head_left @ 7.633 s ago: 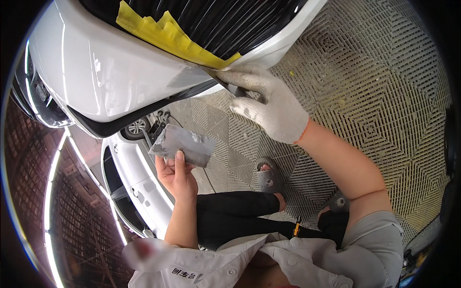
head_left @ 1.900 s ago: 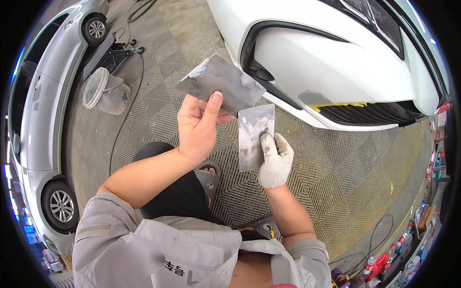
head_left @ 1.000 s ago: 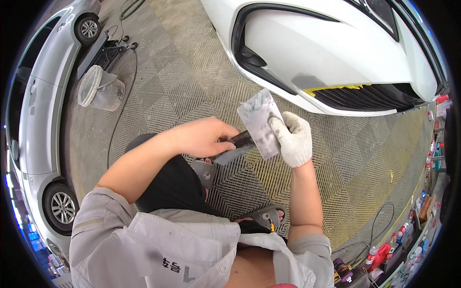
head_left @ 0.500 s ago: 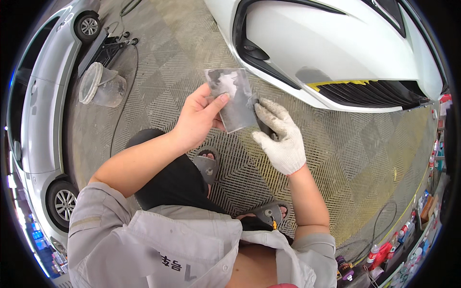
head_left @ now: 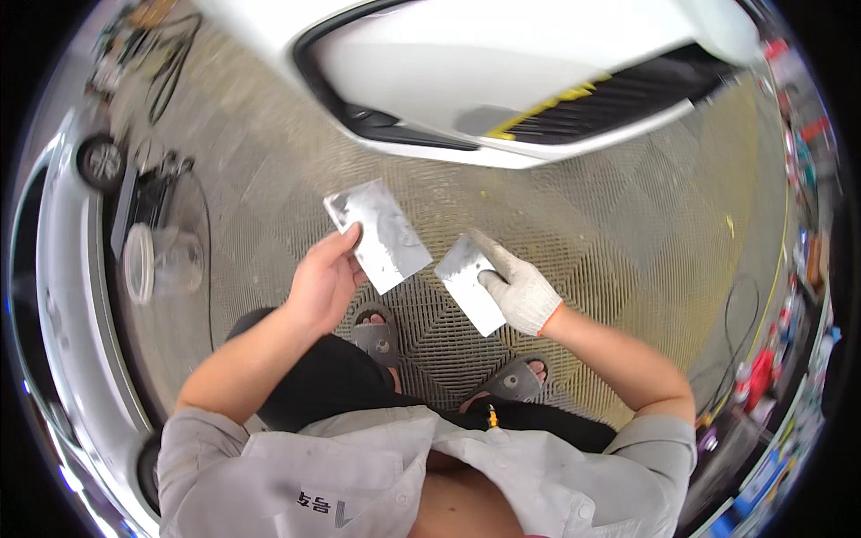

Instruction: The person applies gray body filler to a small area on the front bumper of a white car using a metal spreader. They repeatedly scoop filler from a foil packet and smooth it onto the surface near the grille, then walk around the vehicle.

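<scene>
My bare left hand (head_left: 321,280) is closed on a flat rectangular putty scraper (head_left: 387,235), its thumb on top near one edge. Grey and white smears cover that scraper's face. To the right, my right hand (head_left: 523,289) wears a white knit glove and grips a second flat putty scraper (head_left: 468,291), grey with residue at its far end and bright at its near end. A small gap separates the two scrapers. Both are held above the floor, short of the white car bumper (head_left: 404,67), which bears a dull grey patch (head_left: 482,120).
Yellow masking tape (head_left: 556,100) edges the bumper's black grille (head_left: 619,97). At left stand a silver car (head_left: 85,296), a clear plastic bucket (head_left: 178,262) and a low trolley jack (head_left: 148,202). A thin hose (head_left: 209,269) runs over the grated floor. Bottles and supplies line the right side.
My hands have drawn apart, and the right hand's scraper now shows its flat face. The left one has tilted. The view has turned, so the bumper appears farther left and higher.
</scene>
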Demonstrator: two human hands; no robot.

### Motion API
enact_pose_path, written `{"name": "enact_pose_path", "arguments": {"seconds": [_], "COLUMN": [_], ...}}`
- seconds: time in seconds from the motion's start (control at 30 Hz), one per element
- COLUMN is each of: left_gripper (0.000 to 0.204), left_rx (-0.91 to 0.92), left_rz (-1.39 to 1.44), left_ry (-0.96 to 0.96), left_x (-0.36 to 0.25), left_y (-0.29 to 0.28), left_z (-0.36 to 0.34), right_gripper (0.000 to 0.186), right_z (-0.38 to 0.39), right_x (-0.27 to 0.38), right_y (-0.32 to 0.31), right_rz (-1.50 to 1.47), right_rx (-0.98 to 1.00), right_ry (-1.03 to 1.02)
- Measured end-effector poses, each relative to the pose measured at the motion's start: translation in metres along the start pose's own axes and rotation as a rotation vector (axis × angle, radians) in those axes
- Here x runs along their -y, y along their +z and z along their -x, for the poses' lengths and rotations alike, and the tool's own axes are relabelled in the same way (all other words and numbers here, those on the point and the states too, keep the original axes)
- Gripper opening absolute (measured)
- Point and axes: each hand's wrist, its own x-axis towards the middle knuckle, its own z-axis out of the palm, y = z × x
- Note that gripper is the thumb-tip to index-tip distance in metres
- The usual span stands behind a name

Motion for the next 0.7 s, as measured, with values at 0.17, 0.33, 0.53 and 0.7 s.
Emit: {"name": "enact_pose_path", "arguments": {"seconds": [0.17,0.33,0.53,0.7], "left_gripper": [0.043,0.032,0.051,0.072], "left_rx": [-0.015,0.174,0.031,0.203], "left_rz": [0.155,0.131,-0.393,-0.985], "left_ry": [-0.153,-0.028,-0.025,0.504], "left_x": [0.053,0.11,0.119,0.048], "left_y": [0.047,0.091,0.099,0.09], "left_z": [-0.009,-0.026,-0.045,-0.042], "right_gripper": [0.035,0.04,0.037,0.038], "right_z": [0.032,0.045,0.056,0.09], "right_x": [-0.005,-0.032,-0.062,-0.108], "right_y": [-0.001,0.0,-0.019,-0.048], "right_rz": [-0.358,-0.575,-0.591,-0.659], "right_rx": [0.153,0.014,-0.138,-0.348], "right_ry": [0.13,0.182,0.357,0.539]}}
